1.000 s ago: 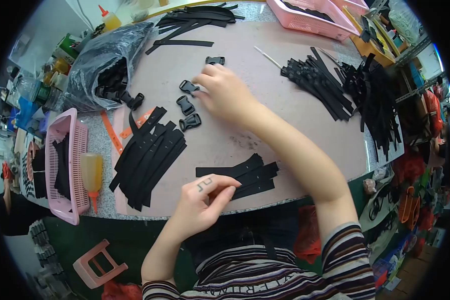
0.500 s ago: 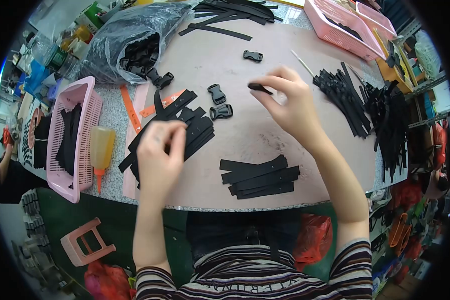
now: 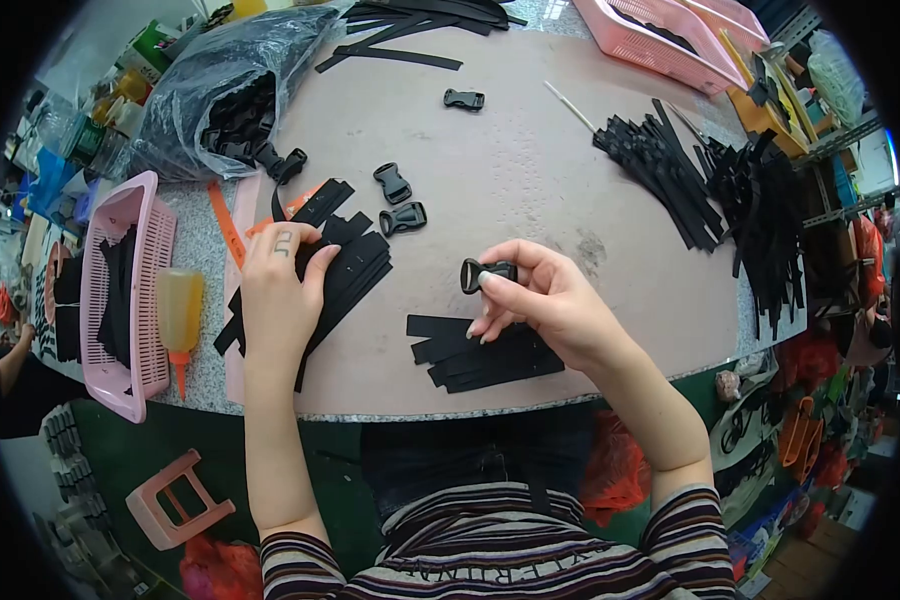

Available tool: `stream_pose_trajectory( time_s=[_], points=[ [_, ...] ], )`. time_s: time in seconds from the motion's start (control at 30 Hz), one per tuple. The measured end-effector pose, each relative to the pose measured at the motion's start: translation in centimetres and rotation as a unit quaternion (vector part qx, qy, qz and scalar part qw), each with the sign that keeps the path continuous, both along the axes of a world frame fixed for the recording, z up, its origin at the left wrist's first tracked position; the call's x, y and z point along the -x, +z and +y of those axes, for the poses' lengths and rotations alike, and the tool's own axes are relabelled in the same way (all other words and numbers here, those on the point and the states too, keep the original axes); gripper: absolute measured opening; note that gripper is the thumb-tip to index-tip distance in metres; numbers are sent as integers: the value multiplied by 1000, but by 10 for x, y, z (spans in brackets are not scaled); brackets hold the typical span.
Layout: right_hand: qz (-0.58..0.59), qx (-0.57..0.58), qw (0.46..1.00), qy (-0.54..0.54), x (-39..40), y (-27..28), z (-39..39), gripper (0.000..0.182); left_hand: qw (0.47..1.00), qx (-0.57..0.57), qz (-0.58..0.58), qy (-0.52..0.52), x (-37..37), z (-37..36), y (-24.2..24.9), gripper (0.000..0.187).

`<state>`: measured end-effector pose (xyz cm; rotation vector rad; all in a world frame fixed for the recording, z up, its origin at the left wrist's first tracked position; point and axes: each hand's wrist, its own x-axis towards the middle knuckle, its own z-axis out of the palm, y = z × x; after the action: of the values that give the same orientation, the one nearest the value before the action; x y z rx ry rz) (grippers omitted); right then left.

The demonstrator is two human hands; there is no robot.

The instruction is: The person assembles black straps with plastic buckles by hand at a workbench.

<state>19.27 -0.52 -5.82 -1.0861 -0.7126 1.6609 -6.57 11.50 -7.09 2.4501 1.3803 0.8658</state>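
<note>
My right hand (image 3: 545,300) pinches a black side-release buckle (image 3: 470,277) between thumb and fingers, above a small stack of short black straps (image 3: 495,365). At the larger pile of black straps (image 3: 355,275) is my left hand (image 3: 282,275), its thumb and index fingertip a little apart over the straps and nothing visibly held. Just beyond that pile lie two more black buckles, one tilted (image 3: 392,183) and one sideways (image 3: 403,218). Another buckle (image 3: 464,99) lies farther back on the table mat.
At left stand a clear plastic bag (image 3: 195,100) of buckles, a pink basket (image 3: 148,290) and a glue bottle (image 3: 179,315). Bundles of black straps (image 3: 660,175) lie at right. More pink baskets (image 3: 650,45) and long straps (image 3: 425,20) are at the back.
My right hand has come down and nearer with the buckle, which now shows its open loop. My left hand has moved up slightly at the strap pile and loosened its curl. The view has shifted.
</note>
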Motion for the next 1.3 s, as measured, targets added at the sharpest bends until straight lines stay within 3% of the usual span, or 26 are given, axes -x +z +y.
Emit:
stream_pose_trajectory(
  time_s=[0.1,0.23,0.33,0.37,0.4,0.47,0.57,0.6,0.67,0.7,0.8,0.87,1.03,1.3],
  points=[
    [-13,-7,1000,27,4,-1,1,29,995,-91,32,5,2,-3,-4,18],
    [-25,-6,999,38,10,0,-1,29,998,-48,14,-35,3,-3,-7,14],
    [-19,-4,998,51,11,-2,-1,29,954,300,-24,-11,6,-2,28,15],
    [-19,-5,999,47,12,-2,-2,28,942,303,-36,-141,21,6,37,17],
    [-20,-5,999,44,13,-1,-2,26,909,363,-47,-201,32,10,46,19],
    [-22,-11,999,35,13,0,-3,25,908,330,-42,-253,35,12,50,19],
    [-26,-22,999,6,16,2,-6,26,953,241,-89,-160,15,-4,50,18],
    [-29,-28,999,-7,19,5,-8,28,971,208,-84,-85,-1,-19,60,12],
    [-50,-42,998,-17,21,7,-9,28,950,236,-169,-117,-16,-43,57,10],
    [-66,-52,996,-14,22,7,-9,27,966,118,-157,-167,-26,-50,53,14],
    [-112,-84,990,-34,25,11,-12,23,977,1,-124,-171,-43,-62,49,15],
    [-181,-129,973,-60,28,10,-14,21,980,-12,-121,-159,-44,-67,47,15],
    [-405,-266,869,-103,31,13,-18,19,987,-7,-88,-138,-47,-81,55,17],
    [-463,-343,806,-133,40,4,-20,19,991,12,-64,-114,-50,-86,62,19]
  ],
)
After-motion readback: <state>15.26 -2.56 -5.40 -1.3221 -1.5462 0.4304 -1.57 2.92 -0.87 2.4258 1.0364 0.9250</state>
